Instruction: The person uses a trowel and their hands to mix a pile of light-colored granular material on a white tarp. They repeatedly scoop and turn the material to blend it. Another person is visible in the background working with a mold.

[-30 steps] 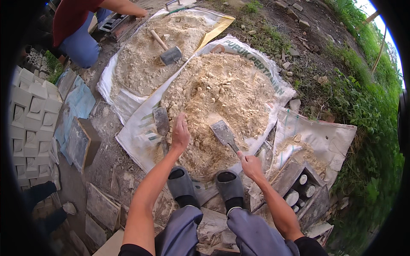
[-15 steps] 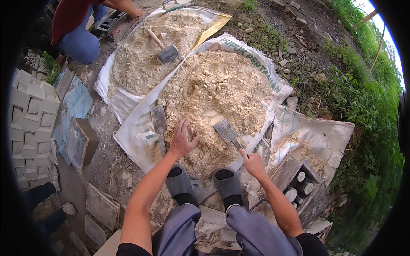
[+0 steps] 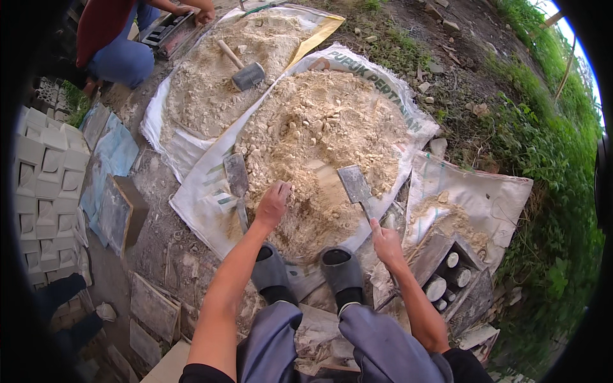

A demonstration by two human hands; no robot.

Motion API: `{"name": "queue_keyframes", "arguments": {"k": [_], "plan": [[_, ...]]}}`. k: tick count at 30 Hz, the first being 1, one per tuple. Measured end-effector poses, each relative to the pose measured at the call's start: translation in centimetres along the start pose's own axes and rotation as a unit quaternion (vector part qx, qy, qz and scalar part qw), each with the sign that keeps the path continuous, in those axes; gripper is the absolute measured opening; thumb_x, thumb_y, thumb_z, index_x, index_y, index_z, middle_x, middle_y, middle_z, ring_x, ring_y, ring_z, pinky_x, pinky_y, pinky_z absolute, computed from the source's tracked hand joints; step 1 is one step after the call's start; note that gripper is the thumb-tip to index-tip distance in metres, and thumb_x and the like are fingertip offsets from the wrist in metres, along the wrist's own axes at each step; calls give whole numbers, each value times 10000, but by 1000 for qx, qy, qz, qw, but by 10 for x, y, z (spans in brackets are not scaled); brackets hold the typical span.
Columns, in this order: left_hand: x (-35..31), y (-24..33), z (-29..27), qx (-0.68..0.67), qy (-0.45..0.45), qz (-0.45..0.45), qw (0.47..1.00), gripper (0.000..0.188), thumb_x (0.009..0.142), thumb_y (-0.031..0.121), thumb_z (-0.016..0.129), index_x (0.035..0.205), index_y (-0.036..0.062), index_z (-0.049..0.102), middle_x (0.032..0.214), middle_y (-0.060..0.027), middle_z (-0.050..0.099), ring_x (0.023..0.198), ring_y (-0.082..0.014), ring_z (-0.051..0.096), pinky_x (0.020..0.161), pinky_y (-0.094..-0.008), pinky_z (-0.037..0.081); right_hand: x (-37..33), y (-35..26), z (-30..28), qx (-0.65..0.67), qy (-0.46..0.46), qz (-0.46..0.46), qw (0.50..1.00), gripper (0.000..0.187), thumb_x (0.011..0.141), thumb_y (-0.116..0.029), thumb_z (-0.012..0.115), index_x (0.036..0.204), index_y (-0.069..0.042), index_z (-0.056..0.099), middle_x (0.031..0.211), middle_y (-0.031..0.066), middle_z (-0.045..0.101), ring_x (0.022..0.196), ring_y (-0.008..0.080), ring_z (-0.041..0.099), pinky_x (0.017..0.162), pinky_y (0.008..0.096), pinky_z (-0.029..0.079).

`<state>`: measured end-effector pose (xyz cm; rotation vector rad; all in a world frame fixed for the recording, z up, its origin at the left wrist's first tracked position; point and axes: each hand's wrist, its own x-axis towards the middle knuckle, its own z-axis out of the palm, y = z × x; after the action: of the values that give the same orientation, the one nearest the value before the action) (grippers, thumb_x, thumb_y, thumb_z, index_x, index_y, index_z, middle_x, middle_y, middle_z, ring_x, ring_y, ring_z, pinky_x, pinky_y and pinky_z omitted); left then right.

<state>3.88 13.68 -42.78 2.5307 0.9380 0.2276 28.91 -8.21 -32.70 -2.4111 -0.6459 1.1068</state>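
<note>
My right hand (image 3: 387, 246) is closed round the handle of a flat, square-bladed scraper (image 3: 353, 183). The grey blade lies over the right part of a pale, sandy, lumpy mound (image 3: 319, 121). At the mound's near left side my left hand (image 3: 273, 204) has its fingers drawn together; a pale bit shows at the fingertips, too small to name. Left of that hand a second flat-bladed tool (image 3: 236, 175) lies on the white woven sack (image 3: 198, 198) under the mound. My feet, in dark slippers (image 3: 341, 268), stand at the near edge.
Behind lies another sandy heap (image 3: 217, 89) with a mallet (image 3: 248, 75) on it. A co-worker in a dark red top (image 3: 105, 29) crouches at the far left beside a mould (image 3: 167, 30). Patterned blocks (image 3: 51, 172) stack at the left; a wooden box mould (image 3: 447, 274) sits near my right arm.
My right hand has shifted the scraper rightward and a little away, baring a smoother patch of sand. My left hand's spread fingers have drawn together. The co-worker's hands have moved at the mould.
</note>
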Motion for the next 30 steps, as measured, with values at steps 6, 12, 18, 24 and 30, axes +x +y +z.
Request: {"name": "queue_keyframes", "arguments": {"k": [6, 12, 18, 24, 30], "plan": [[25, 23, -22, -166, 34, -4, 986, 555, 694, -19, 751, 1207, -1, 540, 1193, -173, 548, 1020, -380, 583, 890, -408, 497, -9, 3, -1, -3, 4, -5, 1000, 651, 960, -529, 460, 736, 65, 604, 595, 215, 539, 552, 324, 516, 599, 451, 409], [66, 64, -31, -230, -42, 13, 972, 453, 774, 70, 727, 1191, 36, 552, 1203, -142, 558, 1093, -345, 558, 941, -400, 466, -9, -4, 2, 3, -3, 17, 1000, 656, 963, -534, 452, 721, 59, 595, 581, 190, 525, 552, 298, 508, 597, 443, 407], [20, 36, -43, -33, 149, 10, 988, 397, 860, 235, 651, 1198, 48, 560, 1186, -135, 555, 1075, -320, 549, 933, -437, 435, 1, -6, -4, 53, 11, -17, 998, 649, 977, -507, 459, 650, 50, 526, 529, 113, 420, 509, 177, 394, 514, 401, 333], [-43, -4, -63, 88, -19, 16, 996, 391, 877, 245, 631, 1197, 33, 560, 1143, -155, 531, 1069, -326, 540, 902, -410, 458, -6, -63, 4, 171, 51, -144, 973, 576, 984, -447, 507, 653, 25, 502, 521, 47, 331, 535, 96, 299, 475, 344, 262], [-41, -7, -46, 12, -1, 14, 1000, 371, 870, 229, 649, 1174, 30, 569, 1143, -142, 520, 1027, -309, 547, 870, -395, 484, 32, -37, 41, -146, -34, -93, 984, 698, 941, -598, 410, 777, 30, 670, 801, 318, 633, 825, 503, 612, 757, 557, 475]]}}
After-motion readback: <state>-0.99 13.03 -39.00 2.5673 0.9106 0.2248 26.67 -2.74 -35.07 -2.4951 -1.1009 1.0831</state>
